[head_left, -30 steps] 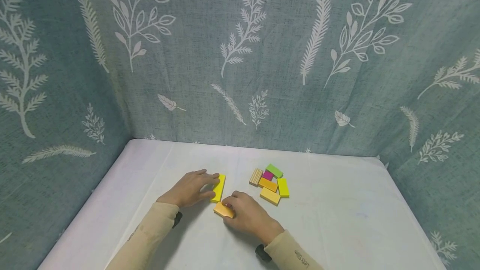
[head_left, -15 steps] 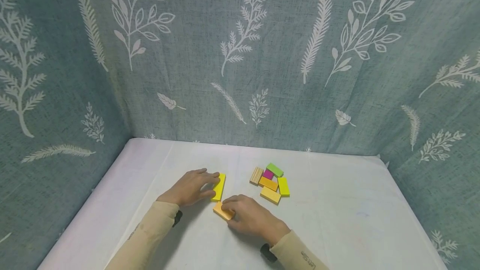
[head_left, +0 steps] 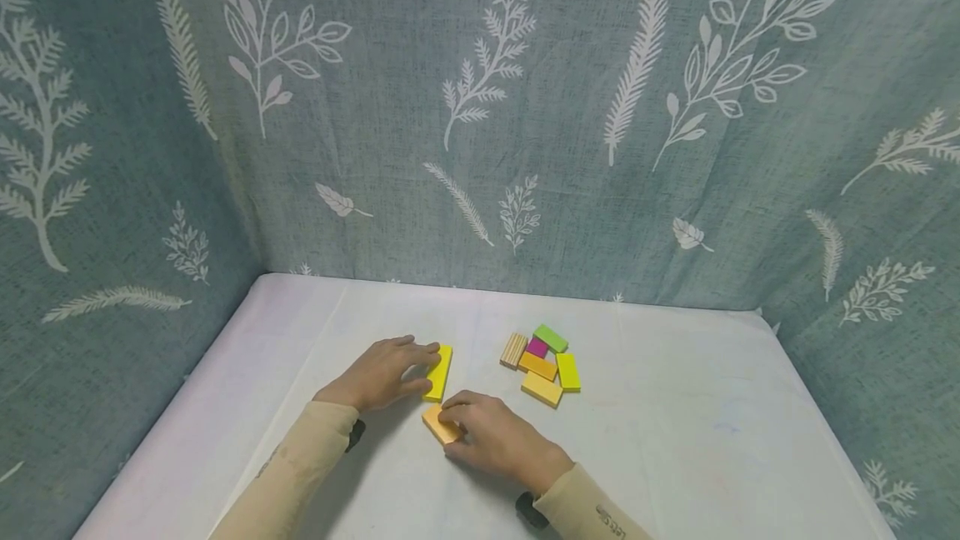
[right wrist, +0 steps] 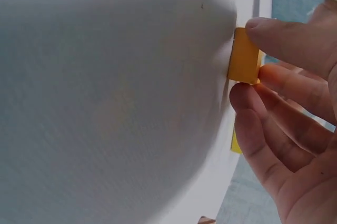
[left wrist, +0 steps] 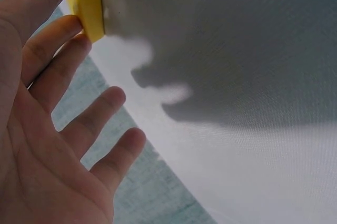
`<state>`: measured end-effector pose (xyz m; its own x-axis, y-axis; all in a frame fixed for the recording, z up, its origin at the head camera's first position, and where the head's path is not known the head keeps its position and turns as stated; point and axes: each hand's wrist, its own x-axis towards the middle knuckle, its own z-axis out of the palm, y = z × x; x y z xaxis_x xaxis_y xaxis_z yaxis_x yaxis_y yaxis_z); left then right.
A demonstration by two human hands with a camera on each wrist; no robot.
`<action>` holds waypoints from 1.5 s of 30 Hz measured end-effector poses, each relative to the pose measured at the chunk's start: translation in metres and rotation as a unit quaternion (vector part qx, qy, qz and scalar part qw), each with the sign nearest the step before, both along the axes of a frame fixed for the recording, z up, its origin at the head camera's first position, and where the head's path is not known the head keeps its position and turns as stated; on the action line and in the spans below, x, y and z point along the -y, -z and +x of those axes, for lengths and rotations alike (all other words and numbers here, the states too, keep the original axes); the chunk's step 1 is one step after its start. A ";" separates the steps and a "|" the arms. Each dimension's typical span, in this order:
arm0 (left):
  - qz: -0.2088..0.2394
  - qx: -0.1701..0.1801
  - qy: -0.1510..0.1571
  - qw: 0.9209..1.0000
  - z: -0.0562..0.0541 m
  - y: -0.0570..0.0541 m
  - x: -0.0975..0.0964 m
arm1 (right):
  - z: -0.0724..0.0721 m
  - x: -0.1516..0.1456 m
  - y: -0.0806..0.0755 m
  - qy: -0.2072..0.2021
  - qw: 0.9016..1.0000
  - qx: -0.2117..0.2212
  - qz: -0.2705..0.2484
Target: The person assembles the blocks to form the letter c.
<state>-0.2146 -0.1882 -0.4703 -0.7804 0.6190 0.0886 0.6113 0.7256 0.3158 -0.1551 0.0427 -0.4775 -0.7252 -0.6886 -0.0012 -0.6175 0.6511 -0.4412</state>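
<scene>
Both hands are on blocks, left of centre on the white-covered worktop (head_left: 675,423). Left hand (head_left: 378,373): I read its fingers as spread and fairly straight, thumb and first two touching the yellow block (head_left: 439,372), last two free on my left wrist view. Yellow block is on the worktop, long side running away from the person. Right hand (head_left: 498,440): fingers pinching the light orange block (head_left: 441,425), thumb on one end, fingertips on the other per my right wrist view. That block sits just off the near end of the yellow one, turned at an angle to it; I can't tell if they touch, or if it is fully down. To the right, well apart from the yellow block, I have a loose cluster: striped block (head_left: 513,351) on the left, green block (head_left: 551,338) at the far side, magenta block (head_left: 537,347) in between, deep orange block (head_left: 537,366) in the middle, second yellow block (head_left: 568,372) on the right, pale orange block (head_left: 542,389) nearest the person. Beige sleeves (head_left: 296,457), dark band (head_left: 531,512) at each wrist. Leaf-print curtain (head_left: 390,107) behind.
</scene>
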 end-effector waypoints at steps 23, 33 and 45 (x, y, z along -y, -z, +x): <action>-0.001 0.016 -0.006 1.000 0.000 0.000 0.001 | 0.002 0.003 0.002 0.029 0.999 -0.006 -0.015; -0.003 0.009 -0.005 1.000 0.001 0.000 0.000 | 0.003 0.002 0.003 0.024 0.999 -0.021 -0.014; -0.002 0.016 -0.006 1.000 0.000 0.000 0.001 | 0.003 -0.003 0.001 0.026 0.999 -0.029 -0.027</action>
